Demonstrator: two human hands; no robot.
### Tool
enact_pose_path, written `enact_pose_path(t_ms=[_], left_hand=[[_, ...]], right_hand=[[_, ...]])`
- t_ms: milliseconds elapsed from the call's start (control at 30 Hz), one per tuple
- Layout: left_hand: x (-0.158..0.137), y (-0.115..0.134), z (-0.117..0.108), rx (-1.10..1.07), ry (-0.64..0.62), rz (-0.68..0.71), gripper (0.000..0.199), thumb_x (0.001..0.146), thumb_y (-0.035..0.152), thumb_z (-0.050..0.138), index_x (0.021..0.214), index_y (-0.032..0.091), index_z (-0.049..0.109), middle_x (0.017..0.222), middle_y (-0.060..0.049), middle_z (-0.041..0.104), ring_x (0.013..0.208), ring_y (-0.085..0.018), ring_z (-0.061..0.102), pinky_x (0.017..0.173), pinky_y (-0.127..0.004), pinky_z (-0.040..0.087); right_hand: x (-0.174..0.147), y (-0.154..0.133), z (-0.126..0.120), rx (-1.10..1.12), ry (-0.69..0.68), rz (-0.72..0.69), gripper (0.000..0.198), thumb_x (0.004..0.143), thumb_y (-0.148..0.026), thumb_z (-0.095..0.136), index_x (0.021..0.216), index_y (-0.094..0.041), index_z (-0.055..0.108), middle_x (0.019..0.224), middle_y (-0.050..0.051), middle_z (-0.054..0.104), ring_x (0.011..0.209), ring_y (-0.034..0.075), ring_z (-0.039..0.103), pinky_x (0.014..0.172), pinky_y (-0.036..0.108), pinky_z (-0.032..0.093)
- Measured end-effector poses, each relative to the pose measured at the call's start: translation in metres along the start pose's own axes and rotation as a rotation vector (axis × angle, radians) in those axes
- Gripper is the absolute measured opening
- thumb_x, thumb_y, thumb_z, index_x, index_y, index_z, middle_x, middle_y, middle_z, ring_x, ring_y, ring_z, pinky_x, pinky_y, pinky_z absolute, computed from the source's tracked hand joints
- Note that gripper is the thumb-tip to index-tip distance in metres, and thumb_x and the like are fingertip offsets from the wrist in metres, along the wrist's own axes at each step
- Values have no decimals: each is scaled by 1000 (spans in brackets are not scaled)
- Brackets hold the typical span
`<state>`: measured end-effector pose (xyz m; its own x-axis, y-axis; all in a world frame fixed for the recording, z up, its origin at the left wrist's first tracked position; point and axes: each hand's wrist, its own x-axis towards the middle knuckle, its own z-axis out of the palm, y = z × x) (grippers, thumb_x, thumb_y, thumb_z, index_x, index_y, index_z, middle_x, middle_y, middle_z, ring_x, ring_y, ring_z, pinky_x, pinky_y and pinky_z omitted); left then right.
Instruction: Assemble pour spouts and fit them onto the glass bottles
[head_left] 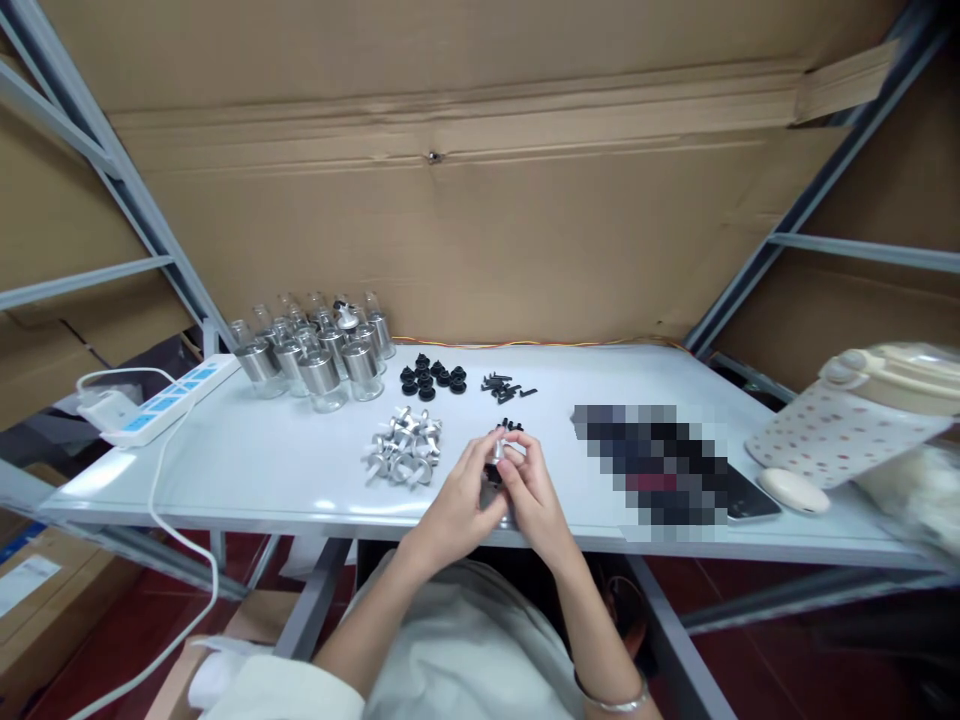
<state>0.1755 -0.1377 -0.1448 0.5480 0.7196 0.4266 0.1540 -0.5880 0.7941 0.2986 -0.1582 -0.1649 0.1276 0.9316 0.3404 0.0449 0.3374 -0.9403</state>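
Close to the table's front edge, my left hand [466,492] and my right hand [536,492] are both closed around a small silver-and-black bottle pourer piece [496,455]. Its silver part points up between my fingers, and the black part below is mostly hidden. Just beyond my fingertips lie several tiny black pieces [512,425]. A heap of silver cone-shaped pieces with white tubes [403,447] sits to the left of my hands. Farther back are ribbed black stoppers [433,376] and a scatter of thin black sticks [506,386].
Glass bottles with metal sleeves [321,375] crowd the back left. Beside them lies a white power strip [169,400], its cable hanging over the front edge. To the right are a blurred-out phone-like device [750,500], a cream oval object [793,490] and a spotted jug [832,425]. Cardboard [480,240] walls the back.
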Motion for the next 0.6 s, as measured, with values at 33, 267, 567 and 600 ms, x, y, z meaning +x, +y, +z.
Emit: enact_pose_path(t_ms=[33, 267, 567, 600], left_hand=[[0, -1, -2, -16, -17, 8, 60, 80, 11, 52, 136, 23, 34, 134, -10, 46, 123, -21, 45, 105, -36, 37], [2, -10, -10, -202, 122, -193, 23, 82, 23, 57, 105, 19, 54, 103, -6, 61, 95, -19, 57, 86, -31, 44], [-2, -13, -7, -194, 47, -300, 47, 83, 18, 50, 127, 22, 33, 96, -1, 51, 69, -9, 48, 67, -23, 40], [-2, -13, -7, -191, 53, -303, 49, 82, 17, 50, 128, 21, 32, 95, -1, 50, 70, -9, 48, 68, -23, 40]], right_hand=[[0, -1, 1, -42, -12, -3, 32, 89, -45, 47, 112, -24, 39, 89, 3, 63, 79, 16, 61, 73, 29, 48], [11, -35, -18, -468, -208, -50, 23, 88, -35, 49, 107, -21, 54, 88, 4, 68, 71, 16, 62, 59, 25, 46], [114, -58, -70, -1416, -315, -10, 34, 82, -2, 44, 102, -15, 68, 102, 11, 70, 93, 22, 64, 76, 25, 42], [124, -52, -72, -1496, -352, 14, 38, 81, 0, 43, 105, -16, 67, 105, 11, 69, 93, 21, 64, 75, 24, 42]])
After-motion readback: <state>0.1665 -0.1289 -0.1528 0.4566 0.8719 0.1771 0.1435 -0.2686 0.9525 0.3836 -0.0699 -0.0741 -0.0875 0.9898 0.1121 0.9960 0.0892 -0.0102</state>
